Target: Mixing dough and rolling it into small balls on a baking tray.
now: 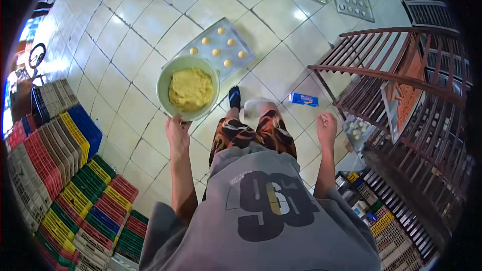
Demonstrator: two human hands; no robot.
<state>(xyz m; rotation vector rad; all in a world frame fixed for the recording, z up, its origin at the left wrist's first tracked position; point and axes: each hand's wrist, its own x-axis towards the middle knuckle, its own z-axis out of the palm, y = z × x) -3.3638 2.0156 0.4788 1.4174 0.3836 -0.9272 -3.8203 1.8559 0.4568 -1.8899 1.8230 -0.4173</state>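
1. Evidently, the left hand (178, 126) is closed narrowly on the near rim of the bowl (163, 83); a slip or tilt is the chief hazard, since the yellow dough (191, 89) sits beyond this single visible grip.
2. Should the bowl dip, it could strike the tray (218, 41) and flatten or dislodge the yellow balls (216, 52). Bowl and tray overlap in view; the height between them cannot be judged.
3. A misstep could also jar the tray, the foot (234, 98) being near its edge, beyond and rightward of the left hand.
4. The right hand (326, 125) is well apart from the bowl, fingers curled; whether it encloses anything small cannot be told.
5. Position: the bowl touches the left hand, directly beyond it; the tray lies farther beyond and rightward. The blue box (304, 99) is near the right hand, beyond and leftward.
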